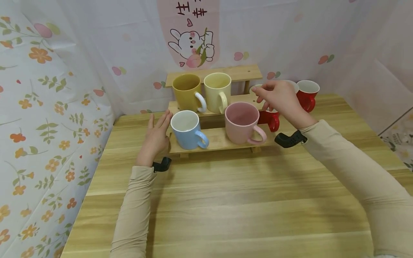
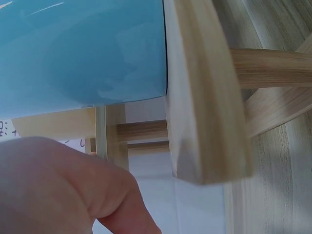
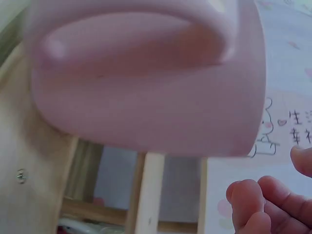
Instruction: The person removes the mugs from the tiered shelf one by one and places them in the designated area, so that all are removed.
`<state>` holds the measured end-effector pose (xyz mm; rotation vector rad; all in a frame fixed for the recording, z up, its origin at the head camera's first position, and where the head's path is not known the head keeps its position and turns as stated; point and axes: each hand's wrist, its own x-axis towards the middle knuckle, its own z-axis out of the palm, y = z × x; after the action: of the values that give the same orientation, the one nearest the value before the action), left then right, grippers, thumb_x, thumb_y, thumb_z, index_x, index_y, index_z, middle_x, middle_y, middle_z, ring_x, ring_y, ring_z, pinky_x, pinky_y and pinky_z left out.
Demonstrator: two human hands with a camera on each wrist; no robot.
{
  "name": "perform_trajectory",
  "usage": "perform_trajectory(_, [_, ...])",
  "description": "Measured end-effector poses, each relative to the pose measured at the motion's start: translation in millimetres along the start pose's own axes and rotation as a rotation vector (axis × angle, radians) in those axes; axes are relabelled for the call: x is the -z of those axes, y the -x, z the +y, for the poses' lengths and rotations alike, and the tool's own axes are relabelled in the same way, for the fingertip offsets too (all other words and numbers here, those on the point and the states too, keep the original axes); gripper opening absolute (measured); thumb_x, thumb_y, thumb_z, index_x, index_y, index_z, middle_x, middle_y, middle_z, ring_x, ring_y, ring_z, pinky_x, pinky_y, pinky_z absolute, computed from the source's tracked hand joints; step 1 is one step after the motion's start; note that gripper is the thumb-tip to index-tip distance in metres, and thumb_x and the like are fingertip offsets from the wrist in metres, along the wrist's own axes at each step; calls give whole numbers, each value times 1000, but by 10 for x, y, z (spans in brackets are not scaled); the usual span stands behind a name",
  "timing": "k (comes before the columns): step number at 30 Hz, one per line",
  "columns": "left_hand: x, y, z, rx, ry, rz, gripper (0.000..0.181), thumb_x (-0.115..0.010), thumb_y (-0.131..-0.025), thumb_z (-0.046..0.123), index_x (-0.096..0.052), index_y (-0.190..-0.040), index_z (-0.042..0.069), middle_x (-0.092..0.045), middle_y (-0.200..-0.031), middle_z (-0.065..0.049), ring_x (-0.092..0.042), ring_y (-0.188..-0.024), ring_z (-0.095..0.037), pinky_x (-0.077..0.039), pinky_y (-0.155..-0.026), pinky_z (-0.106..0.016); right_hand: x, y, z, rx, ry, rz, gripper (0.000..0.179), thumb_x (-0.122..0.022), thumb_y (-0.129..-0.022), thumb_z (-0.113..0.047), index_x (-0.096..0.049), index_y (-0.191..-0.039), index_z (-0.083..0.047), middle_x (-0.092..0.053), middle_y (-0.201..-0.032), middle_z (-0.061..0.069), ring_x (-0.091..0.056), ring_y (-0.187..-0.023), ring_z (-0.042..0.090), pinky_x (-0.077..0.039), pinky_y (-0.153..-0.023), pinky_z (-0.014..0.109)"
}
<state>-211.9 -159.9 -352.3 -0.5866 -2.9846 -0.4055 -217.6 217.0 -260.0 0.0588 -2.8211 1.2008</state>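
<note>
A light blue mug [image 1: 184, 134] stands on the lowest step of a wooden rack [image 1: 214, 138], at its left end. My left hand [image 1: 155, 139] is beside that end, fingers extended; whether it touches the wood [image 2: 187, 122] I cannot tell. A pink mug [image 1: 239, 129] stands further right on the same step. Behind them, a mustard mug [image 1: 185, 95] and a pale yellow mug [image 1: 213, 96] stand on the middle step. Over the rack's right end is my right hand [image 1: 282, 98], fingers loosely bent. The right wrist view shows nothing between its thumb and fingers [image 3: 247, 200].
Right of the rack stand a red mug [image 1: 308, 98] and another red mug [image 1: 273, 122], partly hidden by my right hand. A pale rim [image 1: 256, 87] shows behind my fingertips. The top step [image 1: 238, 74] is against a printed curtain [image 1: 129, 43].
</note>
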Motion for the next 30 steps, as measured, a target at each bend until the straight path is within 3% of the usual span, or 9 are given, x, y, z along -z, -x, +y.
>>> perform_trajectory(9, [-8, -2, -9, 0, 13, -12, 75, -45, -77, -10, -27, -149, 0, -21, -159, -12, -15, -148, -27, 4, -121, -49, -94, -185, -249, 58, 110, -112, 43, -58, -89, -49, -69, -87, -7, -70, -81, 11, -64, -53, 23, -44, -44, 24])
perform_trajectory(17, [-18, -8, -19, -3, 21, 1, 76, -45, -76, -11, -27, -149, -1, -22, -158, -13, -15, -147, -27, 5, -121, -49, -122, -279, -401, 80, 143, -179, 47, -59, -88, -51, -70, -94, -6, -70, -85, 12, -63, -51, 20, -45, -48, 23])
perform_trajectory(23, [-15, -10, -19, -10, 13, 7, 75, -45, -76, -11, -27, -149, -1, -23, -158, -13, -16, -147, -27, 3, -121, -50, -163, -316, -521, 86, 202, -251, 47, -59, -86, -55, -72, -87, -10, -69, -74, 3, -60, -50, 16, -46, -47, 24])
perform_trajectory(30, [-14, -6, -16, -8, 20, 5, 75, -44, -76, -11, -27, -149, -1, -23, -158, -14, -16, -147, -28, 6, -121, -48, -262, -402, -625, 70, 261, -313, 43, -60, -85, -55, -75, -94, -16, -69, -71, 0, -56, -46, 11, -46, -46, 23])
